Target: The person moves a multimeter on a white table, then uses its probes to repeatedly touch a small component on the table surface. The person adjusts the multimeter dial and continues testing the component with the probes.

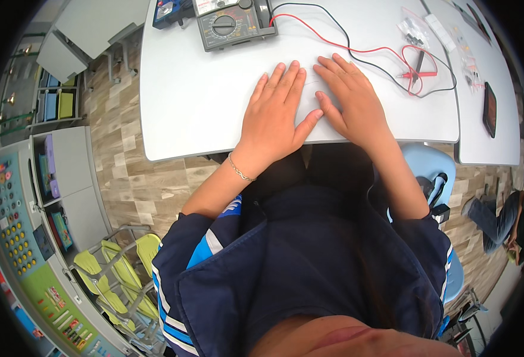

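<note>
My left hand (277, 113) lies palm down on the white table (181, 101), fingers stretched out and holding nothing. Beside it, my right hand (354, 101) rests flat too, its fingers slightly apart. The two thumbs come close together near the table's front edge. A faint thin line shows on the tabletop between the fingertips; what it is I cannot tell. Beyond my left hand stands a dark analog multimeter (232, 31) with a round dial. From it a red test lead (327, 39) and a black test lead (348, 37) run right to probes (420, 75) that lie crossed.
A blue-and-black device (172, 13) sits left of the multimeter. Small clear bags of parts (414, 30) lie at the back right. On the adjoining table is a dark phone (489, 110). A blue chair (423, 163) stands by my right arm; green folding chairs (122, 271) are at lower left.
</note>
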A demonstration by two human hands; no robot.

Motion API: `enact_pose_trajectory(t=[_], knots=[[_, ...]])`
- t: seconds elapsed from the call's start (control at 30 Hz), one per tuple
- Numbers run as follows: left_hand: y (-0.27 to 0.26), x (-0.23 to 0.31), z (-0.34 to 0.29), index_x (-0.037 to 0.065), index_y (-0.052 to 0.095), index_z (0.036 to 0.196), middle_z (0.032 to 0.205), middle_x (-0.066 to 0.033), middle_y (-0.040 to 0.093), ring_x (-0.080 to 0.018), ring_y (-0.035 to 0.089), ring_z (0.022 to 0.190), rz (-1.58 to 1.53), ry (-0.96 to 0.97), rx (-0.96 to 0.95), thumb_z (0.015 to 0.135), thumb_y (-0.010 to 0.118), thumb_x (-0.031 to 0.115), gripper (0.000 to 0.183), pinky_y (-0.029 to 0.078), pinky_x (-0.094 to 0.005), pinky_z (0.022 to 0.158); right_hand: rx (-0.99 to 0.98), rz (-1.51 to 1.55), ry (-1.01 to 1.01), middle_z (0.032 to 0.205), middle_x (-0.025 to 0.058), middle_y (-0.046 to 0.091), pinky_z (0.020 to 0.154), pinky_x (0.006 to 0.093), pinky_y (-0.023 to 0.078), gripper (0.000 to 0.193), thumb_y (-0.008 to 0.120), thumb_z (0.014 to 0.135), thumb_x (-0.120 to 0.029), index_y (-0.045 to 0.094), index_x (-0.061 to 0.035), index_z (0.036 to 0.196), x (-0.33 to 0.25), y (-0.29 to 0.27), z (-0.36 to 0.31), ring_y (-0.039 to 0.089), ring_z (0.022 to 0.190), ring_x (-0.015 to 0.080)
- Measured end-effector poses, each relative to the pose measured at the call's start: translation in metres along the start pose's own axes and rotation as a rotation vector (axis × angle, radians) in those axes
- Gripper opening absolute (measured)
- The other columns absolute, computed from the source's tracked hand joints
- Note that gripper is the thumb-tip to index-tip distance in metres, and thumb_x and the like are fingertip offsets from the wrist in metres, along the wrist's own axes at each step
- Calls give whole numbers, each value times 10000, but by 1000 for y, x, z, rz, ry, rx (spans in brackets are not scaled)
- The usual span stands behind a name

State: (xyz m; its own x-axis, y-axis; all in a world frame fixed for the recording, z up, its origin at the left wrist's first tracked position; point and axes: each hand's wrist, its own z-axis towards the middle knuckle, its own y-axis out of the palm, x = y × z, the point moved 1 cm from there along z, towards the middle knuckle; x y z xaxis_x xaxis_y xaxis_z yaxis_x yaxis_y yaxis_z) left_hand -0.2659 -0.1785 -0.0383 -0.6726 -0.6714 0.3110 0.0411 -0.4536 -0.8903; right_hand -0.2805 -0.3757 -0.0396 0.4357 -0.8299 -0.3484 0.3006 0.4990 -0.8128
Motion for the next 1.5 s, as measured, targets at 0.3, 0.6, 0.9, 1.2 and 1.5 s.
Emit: enact_pose_trajectory(t=[0.3, 0.6, 0.9, 1.2, 1.5], knots=[[-21, -36, -14, 19, 415, 1542, 1600, -195, 409, -389, 348, 1500, 108, -106, -56, 981, 589, 521, 772, 250, -500, 1231, 29, -17, -2, 1382, 140, 630, 1153, 469, 398, 413, 687, 918, -215, 648, -40, 1290, 3, 1, 1, 549, 1338, 339], [-32, -48, -21, 27, 420, 1542, 1609, -197, 394, -392, 323, 1513, 34, -104, -22, 958, 629, 520, 792, 222, -505, 1242, 19, -40, -40, 1406, 106, 620, 1131, 472, 399, 408, 708, 905, -210, 658, -88, 1291, 1, -5, 6, 515, 1376, 311], [-33, -45, -22, 22, 484, 1492, 1568, -197, 455, -398, 395, 1472, -40, -66, -36, 923, 709, 436, 739, 283, -517, 1216, -143, -23, -73, 1472, 53, 581, 1164, 484, 324, 454, 695, 928, -274, 641, -127, 1354, -23, -2, -5, 433, 1458, 265], [-34, -50, -39, -17, 526, 1438, 1528, -214, 495, -380, 440, 1442, 41, -138, 17, 921, 718, 426, 707, 303, -517, 1208, -99, -67, 56, 1505, 42, 558, 1166, 549, 250, 553, 706, 927, -341, 587, -123, 1422, -52, 14, -8, 391, 1493, 256], [-34, -50, -40, -9, 502, 1467, 1549, -203, 479, -404, 403, 1468, -50, -122, 113, 921, 731, 325, 680, 259, -547, 1219, 513, 114, 1, 1003, 43, 757, 823, 328, 537, 244, 740, 789, 24, 743, -64, 1016, 5, -35, -7, 717, 909, 238]])
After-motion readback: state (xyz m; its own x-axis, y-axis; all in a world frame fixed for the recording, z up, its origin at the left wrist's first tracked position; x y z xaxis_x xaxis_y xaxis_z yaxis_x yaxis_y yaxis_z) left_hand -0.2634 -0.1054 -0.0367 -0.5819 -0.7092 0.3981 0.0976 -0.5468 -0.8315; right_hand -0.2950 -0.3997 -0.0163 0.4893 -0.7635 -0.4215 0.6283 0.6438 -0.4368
